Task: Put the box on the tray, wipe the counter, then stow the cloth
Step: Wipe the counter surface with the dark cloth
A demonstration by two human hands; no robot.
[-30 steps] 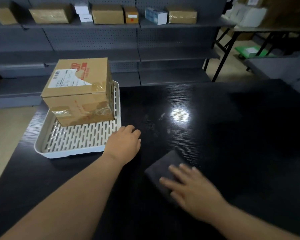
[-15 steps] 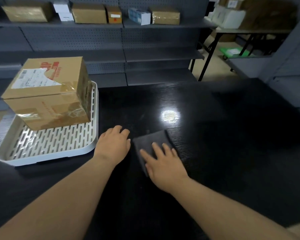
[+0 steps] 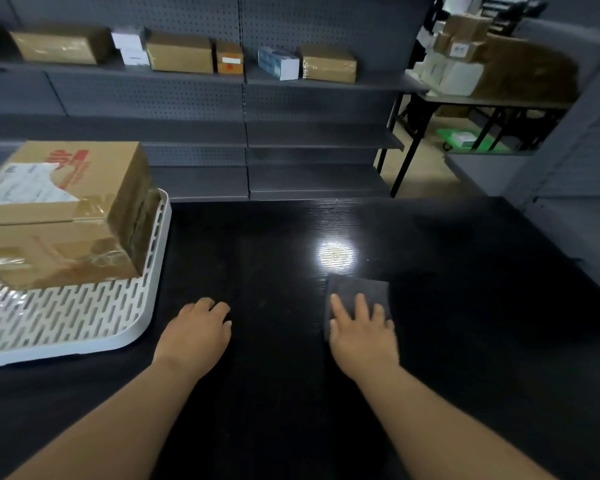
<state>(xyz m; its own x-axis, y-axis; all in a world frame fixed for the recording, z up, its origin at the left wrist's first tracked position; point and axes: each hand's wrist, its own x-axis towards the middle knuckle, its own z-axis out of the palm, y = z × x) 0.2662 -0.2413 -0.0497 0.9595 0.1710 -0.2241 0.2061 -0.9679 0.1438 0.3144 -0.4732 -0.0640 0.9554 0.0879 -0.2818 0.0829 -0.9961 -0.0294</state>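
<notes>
The grey cloth (image 3: 359,292) is pressed flat on the black counter (image 3: 465,306) under the right hand (image 3: 361,332), whose fingers (image 3: 338,306) are spread open over its near half rather than clamped around it; the far half of the cloth is left showing beyond the fingertips. Against half a second ago, the cloth is found further to the right of the left hand (image 3: 196,332), which a moment earlier was almost touched by it; a clear strip of counter is now seen between the two. A sideways wiping stroke is therefore judged to be under way, carried away from the tray side. The left hand is laid palm-down on the counter with fingers loosely curled, holding nothing, just beside the near corner of the white slotted tray (image 3: 84,327). Just beyond the cloth a bright lamp reflection (image 3: 335,254) is seen on the surface. Well to the left of the grip, the taped cardboard box (image 3: 66,209) is seated on the tray against its far rim, so the first step is judged complete. The wiping is judged partly done, with the right part of the counter not yet reached, and the stowing of the cloth is left outstanding. No place for stowing is identified in the view.
</notes>
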